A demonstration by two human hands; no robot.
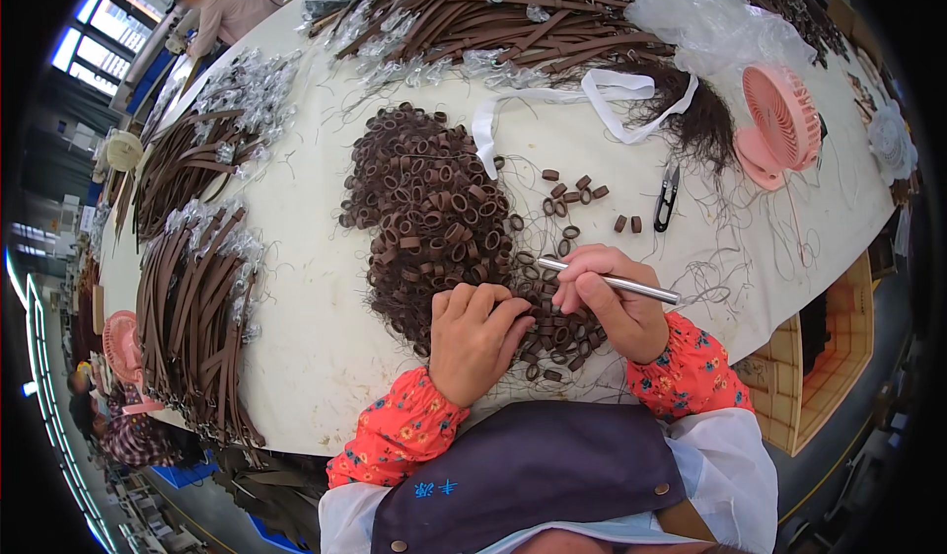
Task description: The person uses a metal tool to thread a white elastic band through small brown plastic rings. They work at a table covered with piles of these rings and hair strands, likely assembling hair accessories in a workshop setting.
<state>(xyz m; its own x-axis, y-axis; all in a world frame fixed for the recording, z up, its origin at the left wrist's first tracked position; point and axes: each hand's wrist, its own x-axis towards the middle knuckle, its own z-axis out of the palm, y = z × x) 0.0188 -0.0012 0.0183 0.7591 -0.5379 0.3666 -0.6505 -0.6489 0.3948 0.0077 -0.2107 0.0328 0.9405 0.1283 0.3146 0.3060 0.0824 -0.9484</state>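
A large heap of small brown strap loops [434, 204], with dark threads tangled among them, lies in front of me. My left hand [472, 342] is at the near edge of the heap, its fingers bent down among the loops. Whatever its fingertips may pinch is hidden. Between thumb and fingers, my right hand [623, 312] grips a slim silver metal rod [649, 291], slanting across above the loops. Below the rod, a smaller cluster of loops [562, 332] spreads between both hands. Several stray loops [572, 191] lie beyond, near black thread snips [668, 199].
Brown straps [503, 21] in plastic wrap pile up at the far side, with more strap bundles [192, 307] at left. A pink fan [779, 120] stands at right near white tape [617, 90]. Wooden crate [789, 386] below the table's right edge. Another person [227, 11] sits far left.
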